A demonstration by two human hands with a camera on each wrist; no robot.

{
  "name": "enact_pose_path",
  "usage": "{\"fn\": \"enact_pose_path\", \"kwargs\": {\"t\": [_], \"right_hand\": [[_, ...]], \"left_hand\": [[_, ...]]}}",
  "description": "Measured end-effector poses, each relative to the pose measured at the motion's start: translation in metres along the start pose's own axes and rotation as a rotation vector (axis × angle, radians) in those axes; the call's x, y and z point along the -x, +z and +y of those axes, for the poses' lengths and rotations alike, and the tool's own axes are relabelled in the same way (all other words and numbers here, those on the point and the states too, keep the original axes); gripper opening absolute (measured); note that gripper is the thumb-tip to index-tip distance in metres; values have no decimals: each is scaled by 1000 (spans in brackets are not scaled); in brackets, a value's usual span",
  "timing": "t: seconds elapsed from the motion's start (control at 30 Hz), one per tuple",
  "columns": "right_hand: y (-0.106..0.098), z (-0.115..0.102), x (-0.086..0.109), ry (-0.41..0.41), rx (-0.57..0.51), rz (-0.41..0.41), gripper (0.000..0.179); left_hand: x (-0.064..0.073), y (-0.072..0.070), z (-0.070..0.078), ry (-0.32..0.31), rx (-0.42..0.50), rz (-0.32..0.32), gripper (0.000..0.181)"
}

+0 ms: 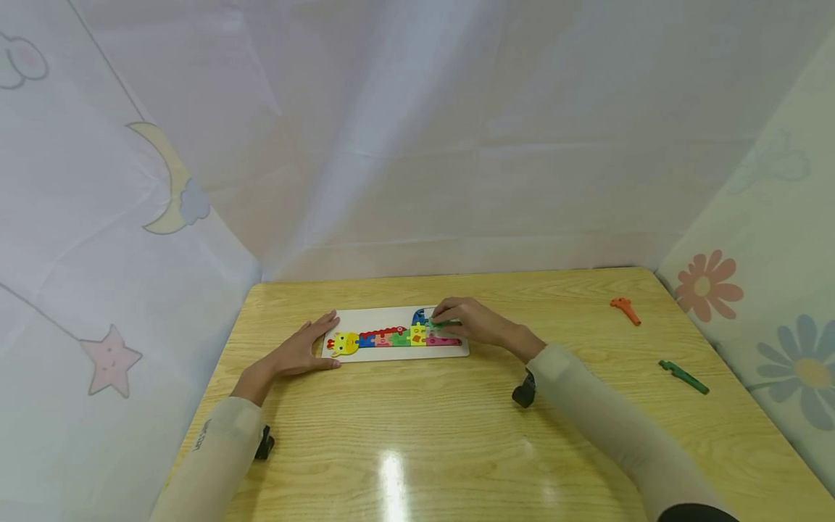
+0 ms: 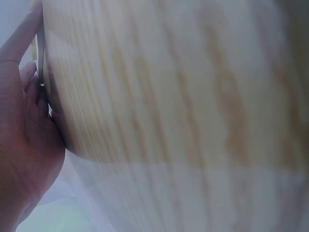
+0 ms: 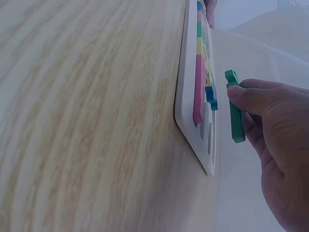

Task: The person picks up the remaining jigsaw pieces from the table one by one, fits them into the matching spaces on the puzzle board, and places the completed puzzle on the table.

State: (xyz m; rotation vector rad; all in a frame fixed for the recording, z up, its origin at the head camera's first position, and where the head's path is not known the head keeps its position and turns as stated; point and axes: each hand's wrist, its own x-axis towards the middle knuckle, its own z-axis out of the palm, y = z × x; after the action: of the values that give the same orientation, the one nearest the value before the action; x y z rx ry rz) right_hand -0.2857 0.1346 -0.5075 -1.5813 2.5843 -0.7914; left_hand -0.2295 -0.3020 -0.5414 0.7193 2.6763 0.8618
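Note:
A white puzzle board (image 1: 368, 317) lies on the wooden table, bearing a multicoloured giraffe with a yellow head (image 1: 345, 344) at the left end. My left hand (image 1: 296, 353) rests at that end, thumb and fingers spread along the board's edge. Over the right end, my right hand (image 1: 476, 321) pinches a green puzzle piece (image 3: 236, 116) between thumb and fingers. In the right wrist view the piece stands apart from the board, above bare slots beside a pink leg piece (image 3: 199, 92) and a blue piece (image 3: 211, 98). The left wrist view shows mostly tabletop and part of the left hand.
To the right on the table (image 1: 391, 413) lie an orange puzzle piece (image 1: 628, 312) and another green puzzle piece (image 1: 683, 377). Printed cloth (image 1: 417, 145) hangs behind the table and along both sides.

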Motion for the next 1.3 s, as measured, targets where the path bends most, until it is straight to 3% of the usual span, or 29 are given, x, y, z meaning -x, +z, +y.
{"fn": "enact_pose_path", "kwargs": {"t": [1.3], "right_hand": [[15, 1, -7, 60, 21, -87, 25]], "left_hand": [[0, 0, 2, -4, -8, 1, 104]]}}
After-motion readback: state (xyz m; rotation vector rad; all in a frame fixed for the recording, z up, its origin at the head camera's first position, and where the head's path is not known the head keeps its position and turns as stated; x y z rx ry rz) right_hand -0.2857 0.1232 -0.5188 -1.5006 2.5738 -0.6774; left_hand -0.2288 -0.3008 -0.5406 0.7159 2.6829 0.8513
